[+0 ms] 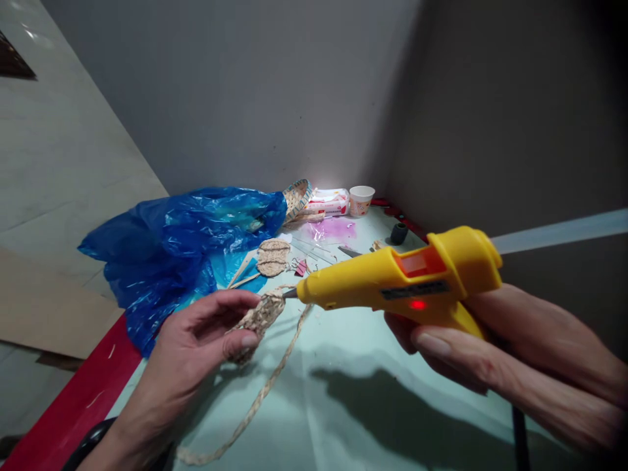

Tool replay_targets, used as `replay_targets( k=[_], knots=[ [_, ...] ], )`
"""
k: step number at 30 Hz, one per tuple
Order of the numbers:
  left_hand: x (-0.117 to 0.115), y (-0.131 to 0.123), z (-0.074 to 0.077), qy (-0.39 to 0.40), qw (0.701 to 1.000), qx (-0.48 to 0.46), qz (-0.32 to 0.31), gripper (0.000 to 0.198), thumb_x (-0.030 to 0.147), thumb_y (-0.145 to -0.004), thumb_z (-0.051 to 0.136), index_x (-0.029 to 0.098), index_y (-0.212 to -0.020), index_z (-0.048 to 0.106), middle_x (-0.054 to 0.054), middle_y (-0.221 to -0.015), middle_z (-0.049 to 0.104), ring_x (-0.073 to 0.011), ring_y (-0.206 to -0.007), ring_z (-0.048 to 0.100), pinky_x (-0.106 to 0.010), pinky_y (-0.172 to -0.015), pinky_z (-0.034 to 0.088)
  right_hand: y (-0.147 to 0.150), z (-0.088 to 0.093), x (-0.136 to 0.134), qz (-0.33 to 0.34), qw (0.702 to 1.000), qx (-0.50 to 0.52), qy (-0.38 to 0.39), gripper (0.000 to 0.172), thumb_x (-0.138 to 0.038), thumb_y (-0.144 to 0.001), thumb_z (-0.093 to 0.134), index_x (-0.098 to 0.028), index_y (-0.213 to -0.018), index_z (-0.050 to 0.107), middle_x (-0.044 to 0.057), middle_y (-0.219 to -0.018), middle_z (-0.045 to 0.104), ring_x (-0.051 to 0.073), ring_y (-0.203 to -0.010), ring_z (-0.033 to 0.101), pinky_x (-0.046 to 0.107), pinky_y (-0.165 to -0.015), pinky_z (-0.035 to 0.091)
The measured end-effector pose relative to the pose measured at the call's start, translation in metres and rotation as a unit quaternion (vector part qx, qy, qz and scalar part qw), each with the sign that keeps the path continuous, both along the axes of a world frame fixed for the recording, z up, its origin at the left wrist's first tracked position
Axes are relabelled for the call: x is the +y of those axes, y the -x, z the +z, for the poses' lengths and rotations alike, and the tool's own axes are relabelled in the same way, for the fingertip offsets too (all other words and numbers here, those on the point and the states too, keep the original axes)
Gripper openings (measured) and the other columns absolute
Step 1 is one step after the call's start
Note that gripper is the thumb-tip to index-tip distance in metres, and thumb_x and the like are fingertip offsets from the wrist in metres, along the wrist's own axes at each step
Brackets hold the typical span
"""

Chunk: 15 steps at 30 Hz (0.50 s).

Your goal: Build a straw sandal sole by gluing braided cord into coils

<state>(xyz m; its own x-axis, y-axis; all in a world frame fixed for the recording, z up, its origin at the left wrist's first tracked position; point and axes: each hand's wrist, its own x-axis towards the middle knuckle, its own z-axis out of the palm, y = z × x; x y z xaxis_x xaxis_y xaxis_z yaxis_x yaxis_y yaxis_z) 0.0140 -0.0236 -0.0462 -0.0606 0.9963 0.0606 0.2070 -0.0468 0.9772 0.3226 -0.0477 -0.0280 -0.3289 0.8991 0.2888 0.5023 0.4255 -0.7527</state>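
Note:
My left hand (191, 353) pinches a small piece of coiled, braided straw (260, 320) between thumb and fingers, above the table. A loose length of the straw braid (269, 386) loops down from it toward the front. My right hand (510, 353) is wrapped around the handle of a yellow glue gun (392, 278), whose red light is lit. Its metal nozzle meets the upper edge of the coiled braid; whether glue is coming out cannot be seen. A clear glue stick (559, 232) sticks out of the back of the gun.
A crumpled blue plastic bag (176, 229) spreads over the table's left side. Behind lie a woven basket (297, 199), a packet (331, 201) and a paper cup (362, 200). An oval woven straw piece (273, 257), scissors (349, 251) and a dark spool (399, 233) sit nearer. Walls stand behind and right.

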Motion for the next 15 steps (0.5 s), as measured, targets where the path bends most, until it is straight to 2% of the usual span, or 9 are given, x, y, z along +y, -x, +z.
replay_targets(
  k=[4,7,11,15],
  knots=[
    [-0.003,-0.008,-0.002,0.063,0.987,-0.146,-0.019,0.031,0.02,-0.06,0.092,0.025,-0.088,0.08,0.0,-0.082,0.078,-0.0131,-0.07,0.069,-0.015,-0.062,0.054,0.003,0.0,0.001,0.001,1.0,0.008,0.003,0.018,-0.042,-0.097,0.055,-0.041,-0.112,0.064,-0.004,-0.088,0.074,0.022,-0.077,0.072,0.03,-0.069,0.065],
    [-0.005,-0.012,-0.004,0.082,0.973,-0.213,-0.027,0.035,0.017,-0.061,0.091,0.024,-0.093,0.079,0.0,-0.083,0.077,-0.0123,-0.068,0.069,-0.016,-0.061,0.055,0.005,0.0,0.003,0.001,1.0,0.014,0.023,0.021,-0.044,-0.098,0.052,-0.04,-0.117,0.062,-0.002,-0.091,0.075,0.023,-0.077,0.073,0.031,-0.066,0.065],
    [-0.006,-0.016,-0.008,0.087,0.961,-0.258,-0.04,0.034,0.013,-0.064,0.089,0.021,-0.095,0.078,-0.003,-0.092,0.077,-0.0152,-0.077,0.071,-0.02,-0.07,0.057,0.005,-0.002,0.003,-0.028,0.999,0.014,-0.009,0.024,-0.047,-0.095,0.058,-0.034,-0.113,0.066,0.003,-0.087,0.072,0.024,-0.074,0.071,0.037,-0.069,0.066],
    [-0.006,-0.019,-0.01,0.099,0.959,-0.264,-0.042,0.034,0.01,-0.065,0.087,0.019,-0.097,0.077,-0.005,-0.088,0.076,-0.016,-0.077,0.07,-0.022,-0.074,0.058,0.007,-0.002,0.0,-0.031,0.999,0.026,-0.031,0.023,-0.047,-0.094,0.059,-0.035,-0.112,0.068,0.002,-0.082,0.071,0.023,-0.069,0.07,0.034,-0.067,0.066]
  ],
)
